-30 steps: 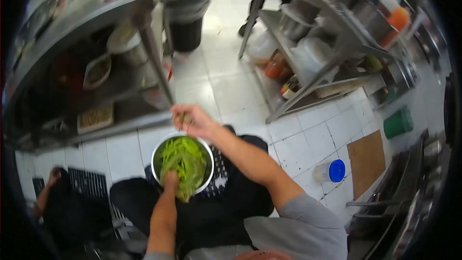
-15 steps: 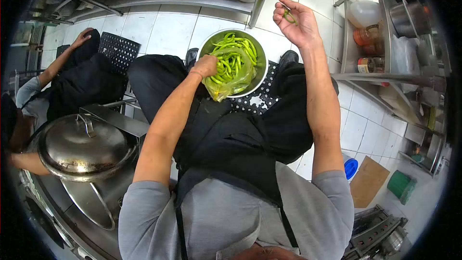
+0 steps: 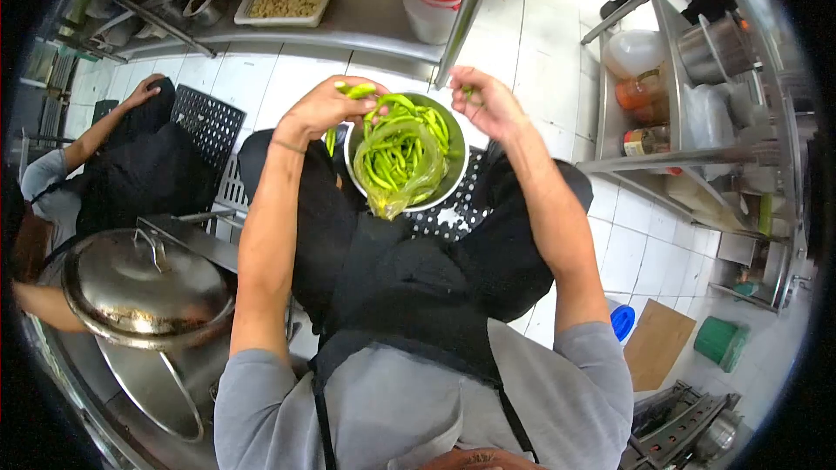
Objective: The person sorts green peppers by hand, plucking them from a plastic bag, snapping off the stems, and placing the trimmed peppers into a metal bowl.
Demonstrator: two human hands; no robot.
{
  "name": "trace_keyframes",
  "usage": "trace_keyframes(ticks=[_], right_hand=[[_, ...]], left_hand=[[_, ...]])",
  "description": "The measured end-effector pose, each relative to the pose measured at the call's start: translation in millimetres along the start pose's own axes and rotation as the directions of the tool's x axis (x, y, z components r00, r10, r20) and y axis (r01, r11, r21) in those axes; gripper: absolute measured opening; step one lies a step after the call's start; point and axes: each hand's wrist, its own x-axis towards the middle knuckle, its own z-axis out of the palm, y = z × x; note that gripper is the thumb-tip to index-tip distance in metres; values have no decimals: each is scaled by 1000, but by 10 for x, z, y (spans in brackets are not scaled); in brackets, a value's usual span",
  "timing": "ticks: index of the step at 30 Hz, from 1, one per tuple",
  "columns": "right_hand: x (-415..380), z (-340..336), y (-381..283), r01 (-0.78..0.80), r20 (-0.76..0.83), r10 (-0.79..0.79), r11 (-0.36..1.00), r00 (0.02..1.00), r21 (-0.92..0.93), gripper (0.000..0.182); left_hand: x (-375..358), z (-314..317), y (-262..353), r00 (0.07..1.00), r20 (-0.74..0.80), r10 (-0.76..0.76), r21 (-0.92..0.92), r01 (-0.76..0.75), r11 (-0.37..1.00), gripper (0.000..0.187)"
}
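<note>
Long green chili peppers [image 3: 402, 165] fill an open clear plastic bag [image 3: 389, 205] set inside a metal bowl [image 3: 464, 153], and more of them lie loose around its mouth. My left hand [image 3: 326, 111] is closed around a few peppers at the bowl's left rim, with one sticking out above the fingers and another hanging below. To the right of the bowl, my right hand [image 3: 489, 106] is raised with curled fingers; a bit of green pepper [image 3: 468, 91] shows between them, mostly hidden.
A steel shelf ahead holds a white tray of pale pieces [image 3: 287, 2] and a white bucket [image 3: 433, 13]. Metal shelving [image 3: 670, 159] with jars stands at right. At left are a large lidded pot [image 3: 148, 283] and another person's arm [image 3: 109, 126]. Black perforated mat [image 3: 448, 216] lies underfoot.
My left hand has lifted out of the bag to the bowl's far left with peppers in it. My right hand has come down and leftward, closer to the bowl. The view has shifted slightly.
</note>
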Motion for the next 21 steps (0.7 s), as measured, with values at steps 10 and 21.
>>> trace_keyframes(ticks=[10,21], right_hand=[[1,400,2,-66,143,42,984,989,166,29],[204,396,-31,0,6,-2,972,1000,236,16]], left_hand=[[264,288,142,993,-90,72,-549,-110,828,41],[349,369,254,963,-200,178,-449,-252,857,50]])
